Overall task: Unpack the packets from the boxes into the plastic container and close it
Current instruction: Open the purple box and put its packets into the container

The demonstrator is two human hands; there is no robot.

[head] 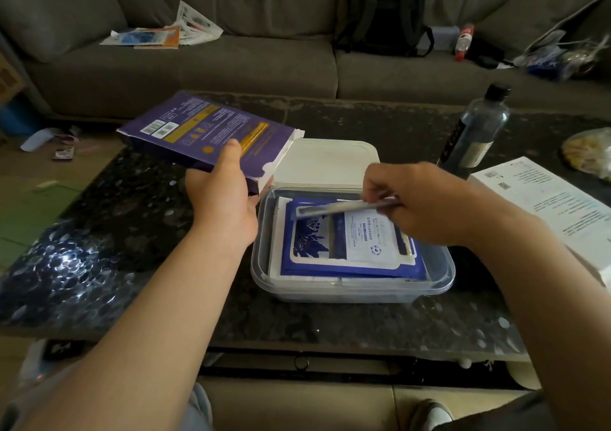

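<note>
Left hand (224,196) grips the purple box (205,130), torn end tipped toward the plastic container (439,282) on the table (132,232). Right hand (420,202) pinches a bundle of packets (344,206) just above those stacked inside, likely lowering them. Lid (327,163) waits behind.

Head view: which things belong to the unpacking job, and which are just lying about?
Job: purple box held by left hand; packets pinched by right hand; container; lid; white box.
Lying about: bottle, backpack, papers on sofa.
</note>
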